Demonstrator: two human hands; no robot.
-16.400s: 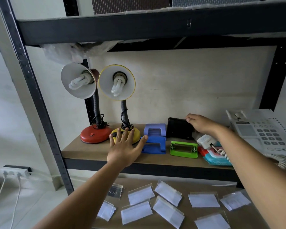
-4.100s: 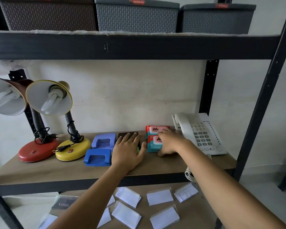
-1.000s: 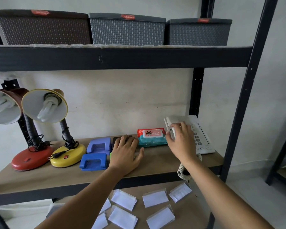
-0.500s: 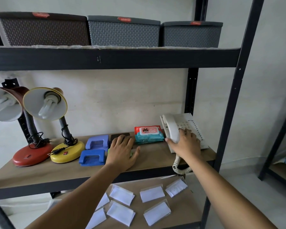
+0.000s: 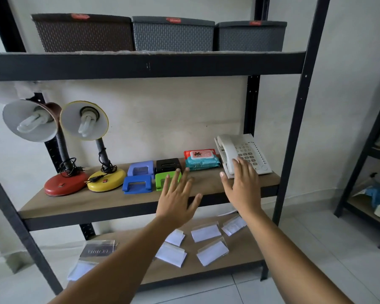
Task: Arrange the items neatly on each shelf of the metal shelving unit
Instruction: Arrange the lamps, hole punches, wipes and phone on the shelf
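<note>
Wooden middle shelf (image 5: 110,201) now carries a tidy row: red lamp (image 5: 63,185), yellow lamp (image 5: 106,179), blue, black and green punches (image 5: 138,184), the wipes (image 5: 201,160) stacked, and the phone (image 5: 242,153) squared up at the right end. Both hands have let go since half a second ago: the left hand (image 5: 177,202) has lifted off the punches and hovers with fingers spread, and the right hand (image 5: 242,183), flat and empty, is drawing back from the handset. This shelf looks finished, while the card holders (image 5: 205,232) on the lower shelf still lie scattered.
</note>
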